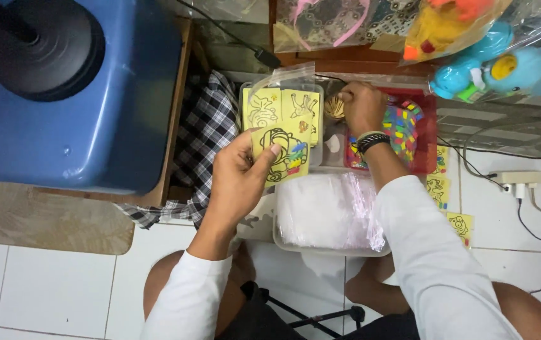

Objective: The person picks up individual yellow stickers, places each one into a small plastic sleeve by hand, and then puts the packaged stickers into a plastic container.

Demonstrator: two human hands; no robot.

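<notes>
My left hand [239, 179] holds a yellow picture card [283, 154] with a black outline drawing, partly coloured in. Behind it a clear plastic bag [282, 104] holds more yellow drawing cards. My right hand [362, 107] reaches into a clear plastic box [330, 249], fingers closed around a bundle of small wooden sticks [334, 108]. Beside that hand lies a red tray [427, 135] with several small multicoloured sand packets [403, 129]. A dark beaded bracelet sits on the right wrist.
A stack of clear plastic bags [330, 211] fills the box's near part. A blue tub [75, 88] sits on a wooden stand at left, by a checked cloth [204, 135]. More yellow cards [447, 195], a white power adapter [513, 179] and wrapped toys [503, 66] lie to the right.
</notes>
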